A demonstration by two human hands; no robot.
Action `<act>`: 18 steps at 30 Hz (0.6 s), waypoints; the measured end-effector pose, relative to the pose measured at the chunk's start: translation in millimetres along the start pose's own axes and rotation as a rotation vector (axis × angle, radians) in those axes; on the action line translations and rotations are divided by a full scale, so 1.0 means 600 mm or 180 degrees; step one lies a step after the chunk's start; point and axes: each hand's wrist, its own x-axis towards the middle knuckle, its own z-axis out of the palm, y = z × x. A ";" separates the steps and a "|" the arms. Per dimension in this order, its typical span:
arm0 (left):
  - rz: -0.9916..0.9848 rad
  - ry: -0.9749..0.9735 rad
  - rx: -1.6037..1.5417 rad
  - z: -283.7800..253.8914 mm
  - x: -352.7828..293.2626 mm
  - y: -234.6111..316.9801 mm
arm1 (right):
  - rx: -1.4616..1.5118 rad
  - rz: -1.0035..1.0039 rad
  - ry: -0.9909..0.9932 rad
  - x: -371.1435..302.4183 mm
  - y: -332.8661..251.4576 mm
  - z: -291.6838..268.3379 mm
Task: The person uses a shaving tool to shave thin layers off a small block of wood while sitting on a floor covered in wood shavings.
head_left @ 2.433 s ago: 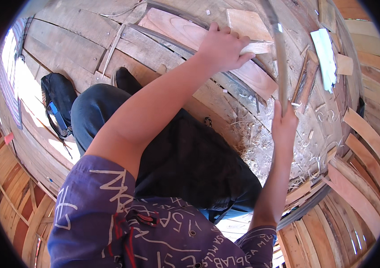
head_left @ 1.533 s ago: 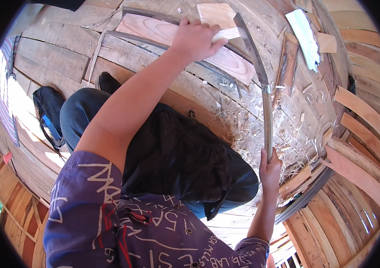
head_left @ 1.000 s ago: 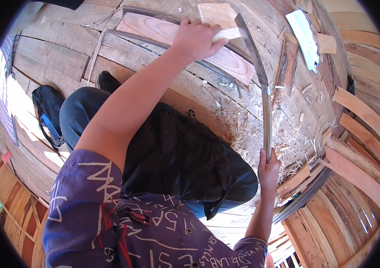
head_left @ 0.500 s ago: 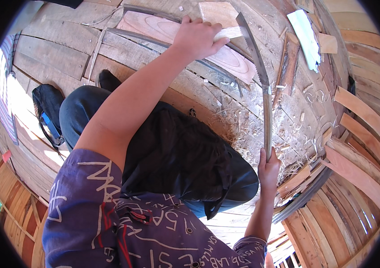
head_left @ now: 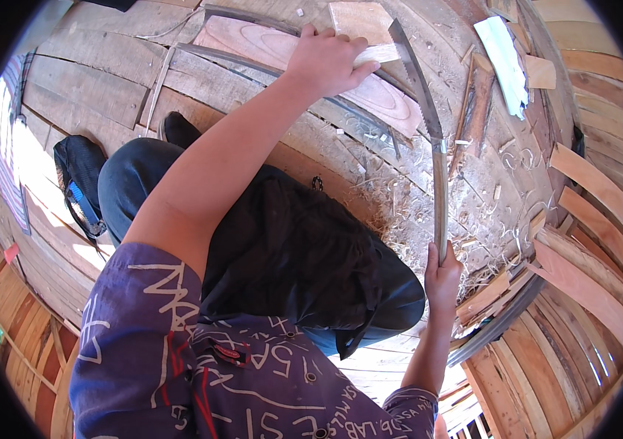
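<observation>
My left hand is closed around a short pale strip of wood, pressing it down across a pinkish plank that lies on the floor. At the strip's right end stands the curved, toothed blade of a pruning saw, its toothed edge facing the strip. My right hand grips the low end of the saw's long wooden handle. Whether the teeth have cut into the strip is too small to tell. Under my left fingers the rest of the strip is hidden.
A square pale wood block lies beyond my left hand. Right of the saw are a bark-covered piece of wood and a white-blue sheet. Shavings litter the floor near my knee. Curved boards stand at right.
</observation>
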 end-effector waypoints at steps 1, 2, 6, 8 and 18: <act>0.0000 -0.0008 0.0006 0.000 0.000 0.000 | -0.0022 0.0005 -0.0021 0.000 -0.001 -0.002; -0.0001 -0.0015 0.0012 0.001 0.001 0.000 | -0.0045 0.0010 -0.0042 0.001 -0.003 -0.003; -0.0046 0.0027 -0.0022 0.002 0.003 -0.005 | -0.0249 -0.0025 -0.0060 0.013 -0.007 0.004; -0.0149 -0.0175 -0.0095 -0.004 0.008 -0.003 | -0.0150 0.0069 -0.0148 0.022 -0.015 0.006; 0.0098 0.0252 -0.0070 0.007 -0.007 -0.008 | -0.0087 -0.0205 -0.0064 0.141 -0.074 0.033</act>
